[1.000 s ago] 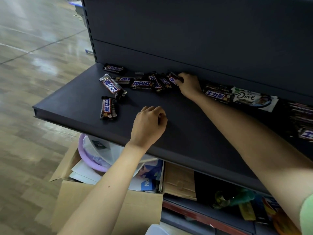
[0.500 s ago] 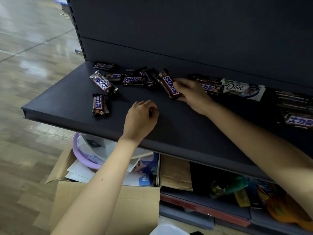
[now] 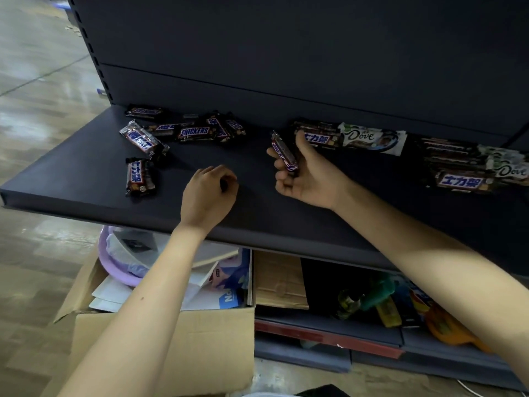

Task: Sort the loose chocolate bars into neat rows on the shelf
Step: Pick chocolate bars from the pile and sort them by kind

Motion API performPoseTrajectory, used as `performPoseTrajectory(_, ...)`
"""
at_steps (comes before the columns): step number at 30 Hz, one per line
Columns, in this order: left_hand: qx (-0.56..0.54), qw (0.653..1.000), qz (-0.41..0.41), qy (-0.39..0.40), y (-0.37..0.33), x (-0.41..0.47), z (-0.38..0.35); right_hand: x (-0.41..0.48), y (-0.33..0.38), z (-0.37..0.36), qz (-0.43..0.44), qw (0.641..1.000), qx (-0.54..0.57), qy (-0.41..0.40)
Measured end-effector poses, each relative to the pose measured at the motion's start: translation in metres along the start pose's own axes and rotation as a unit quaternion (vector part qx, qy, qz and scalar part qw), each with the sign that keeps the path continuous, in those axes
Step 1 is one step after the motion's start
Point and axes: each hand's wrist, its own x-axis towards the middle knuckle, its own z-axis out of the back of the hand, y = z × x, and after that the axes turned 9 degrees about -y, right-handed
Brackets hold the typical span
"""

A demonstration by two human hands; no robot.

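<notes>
Chocolate bar (image 3: pixel 283 151) in a brown wrapper with a blue-and-white logo band sits tilted in the right hand (image 3: pixel 309 179), palm up, fingers and thumb curled round it, above the middle of the dark shelf (image 3: pixel 86 179). The left hand (image 3: pixel 210 193) rests near the shelf's front edge in a loose fist, with nothing visible in it. Loose bars (image 3: pixel 217 128) lie jumbled toward the back left corner, one reading "SNICKERS" (image 3: pixel 194 132). Two more lie apart nearer the left edge, the front bar (image 3: pixel 140 177) printed "士力架". Along the back edge, a flat bar (image 3: pixel 317 137) marked "士力架" lies beside a white "Dove" pack (image 3: pixel 372 138), just behind the right thumb. Stacked packs (image 3: pixel 458 179) crowd the shelf's right end. Beneath the shelf, an open cardboard box (image 3: pixel 160 339) holds papers and a purple basin (image 3: pixel 114 262).
</notes>
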Motion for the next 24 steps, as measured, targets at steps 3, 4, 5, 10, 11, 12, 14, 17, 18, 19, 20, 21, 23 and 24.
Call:
performPoseTrajectory(3,-0.004,1.000,-0.001,-0.002,-0.001,-0.001,0.000,-0.007,0.002,0.002,0.020,0.998,-0.054,-0.003)
performPoseTrajectory(4,-0.006,1.000,-0.002,-0.004,-0.001,-0.001,0.001,-0.008,0.003,0.003,0.025,0.998,-0.064,-0.007)
performPoseTrajectory(5,-0.007,1.000,-0.003,-0.005,-0.001,-0.001,0.001,-0.009,0.003,0.005,0.029,0.997,-0.075,-0.013)
performPoseTrajectory(10,-0.007,1.000,-0.009,-0.007,0.000,-0.001,0.001,-0.012,0.005,0.010,0.062,0.987,-0.144,-0.031)
performPoseTrajectory(11,-0.009,1.000,-0.009,-0.009,0.000,-0.001,0.001,-0.013,0.005,0.010,0.075,0.984,-0.160,-0.037)
performPoseTrajectory(12,-0.011,1.000,-0.009,-0.010,0.000,-0.001,0.001,-0.013,0.005,0.010,0.088,0.980,-0.175,-0.044)
performPoseTrajectory(14,-0.013,1.000,-0.007,-0.011,0.000,-0.001,0.001,-0.012,0.005,0.013,0.107,0.974,-0.192,-0.056)
performPoseTrajectory(17,-0.012,1.000,-0.010,-0.010,0.000,-0.002,0.002,-0.009,0.006,0.021,0.115,0.965,-0.227,-0.067)
performPoseTrajectory(18,-0.012,1.000,-0.009,-0.009,0.000,-0.002,0.001,-0.008,0.006,0.023,0.116,0.962,-0.237,-0.073)
performPoseTrajectory(19,-0.011,1.000,-0.007,-0.009,0.000,-0.002,0.001,-0.007,0.005,0.025,0.119,0.960,-0.241,-0.077)
performPoseTrajectory(20,-0.011,1.000,-0.006,-0.008,0.000,-0.002,0.001,-0.007,0.005,0.027,0.125,0.960,-0.237,-0.078)
performPoseTrajectory(21,-0.010,1.000,-0.006,-0.009,0.000,-0.002,0.001,-0.007,0.005,0.029,0.133,0.962,-0.225,-0.077)
performPoseTrajectory(23,-0.009,1.000,-0.006,-0.008,0.000,-0.002,0.001,-0.007,0.006,0.033,0.156,0.963,-0.207,-0.073)
performPoseTrajectory(24,-0.010,1.000,-0.007,-0.008,0.000,-0.002,0.001,-0.009,0.008,0.035,0.168,0.961,-0.207,-0.070)
